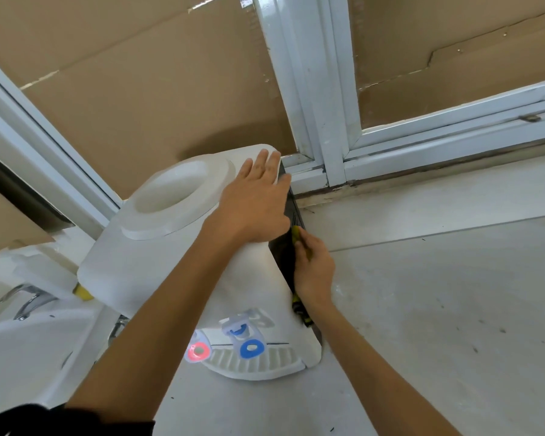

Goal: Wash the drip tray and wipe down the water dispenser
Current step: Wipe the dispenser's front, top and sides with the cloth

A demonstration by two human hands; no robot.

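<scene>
water dispenser [183, 247] stood upright on the counter, long axis vertical | left hand [255, 202] laid flat, fingers straight, on its top | right hand [313, 265], nearer the dark side panel [285, 256], clamped on a yellow cloth [296, 234] pressed there | drip tray [255, 363] seated at the base below the taps | no writing legible

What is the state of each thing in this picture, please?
White plastic water dispenser: upright on the counter, no bottle in its top opening.
White slotted drip tray: in place under the taps.
Left hand: flat on the dispenser top.
Right hand: grips a yellow-green cloth or sponge against the dispenser's black side panel.
</scene>
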